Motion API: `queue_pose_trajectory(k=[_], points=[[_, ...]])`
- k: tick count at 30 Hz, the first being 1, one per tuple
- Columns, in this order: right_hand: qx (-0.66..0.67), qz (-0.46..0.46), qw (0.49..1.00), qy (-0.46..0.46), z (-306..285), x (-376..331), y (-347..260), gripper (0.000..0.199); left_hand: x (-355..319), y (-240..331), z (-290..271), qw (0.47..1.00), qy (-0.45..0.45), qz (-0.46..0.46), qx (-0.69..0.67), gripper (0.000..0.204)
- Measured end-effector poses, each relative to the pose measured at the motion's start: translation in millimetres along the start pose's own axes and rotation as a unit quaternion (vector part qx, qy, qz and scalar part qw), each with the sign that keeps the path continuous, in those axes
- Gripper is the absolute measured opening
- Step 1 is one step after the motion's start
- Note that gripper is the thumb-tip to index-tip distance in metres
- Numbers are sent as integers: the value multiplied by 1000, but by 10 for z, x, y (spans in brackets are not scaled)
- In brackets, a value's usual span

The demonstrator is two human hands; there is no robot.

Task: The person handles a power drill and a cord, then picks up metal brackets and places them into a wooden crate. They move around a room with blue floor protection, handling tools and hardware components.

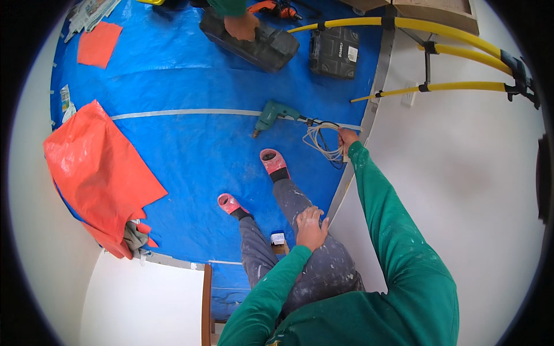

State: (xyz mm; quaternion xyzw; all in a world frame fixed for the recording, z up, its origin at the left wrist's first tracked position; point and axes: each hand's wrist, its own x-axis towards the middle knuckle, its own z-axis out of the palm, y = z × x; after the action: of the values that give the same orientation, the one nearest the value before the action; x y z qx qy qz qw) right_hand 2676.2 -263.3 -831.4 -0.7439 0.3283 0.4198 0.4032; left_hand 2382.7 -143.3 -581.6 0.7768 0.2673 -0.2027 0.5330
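My left hand [311, 228] rests on my grey, paint-spotted trouser leg, its fingers spread and holding nothing. Out to the right, beside the wall, my right hand [347, 138] is closed round a coiled pale cable [316, 138]. A dark cord runs from this bundle to a green electric drill [271, 117], which lies on its side on the blue sheet [190, 150] with its chuck toward the lower left. The exact hold of the right fingers is partly hidden by the cable and the hand itself.
Another person's hand [242, 26] rests on a black tool case [248, 43]. A second black case [333, 53] lies near the right wall, below yellow poles [467, 86]. An orange tool [274, 8] lies beyond. Orange-red sheeting [98, 167] is bunched at left.
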Motion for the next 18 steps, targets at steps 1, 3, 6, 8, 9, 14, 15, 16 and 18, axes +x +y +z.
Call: queue_pose_trajectory(k=[1, 3, 6, 8, 9, 14, 15, 16, 18], points=[[37, -17, 999, 1, -9, 137, 100, 41, 1, -10, 7, 1000, -9, -2, -5, 30], [89, -16, 995, 32, 211, 329, 121, 37, -38, -73, 30, 1000, -5, -13, -7, 29], [46, -185, 977, 93, -456, 913, 197, 36, 42, -66, 84, 998, -34, 28, -34, 29], [143, -100, 981, 81, -267, 882, -58, 37, 12, -145, 53, 999, -24, 9, -28, 28], [211, -15, 975, 69, -116, 754, -323, 39, -14, -170, 40, 1000, -15, -6, -23, 27], [120, -51, 988, -84, -127, 482, -685, 39, -46, -207, 68, 999, -10, -12, -34, 26], [85, -70, 992, -62, -163, 524, -591, 39, -41, -184, 48, 999, -16, -5, -38, 26], [47, -78, 996, -26, -196, 609, -501, 40, -22, -184, 24, 999, -20, 3, -41, 25], [-28, -93, 994, 47, -254, 809, -393, 42, -6, -160, 9, 999, -24, 9, -42, 25]])
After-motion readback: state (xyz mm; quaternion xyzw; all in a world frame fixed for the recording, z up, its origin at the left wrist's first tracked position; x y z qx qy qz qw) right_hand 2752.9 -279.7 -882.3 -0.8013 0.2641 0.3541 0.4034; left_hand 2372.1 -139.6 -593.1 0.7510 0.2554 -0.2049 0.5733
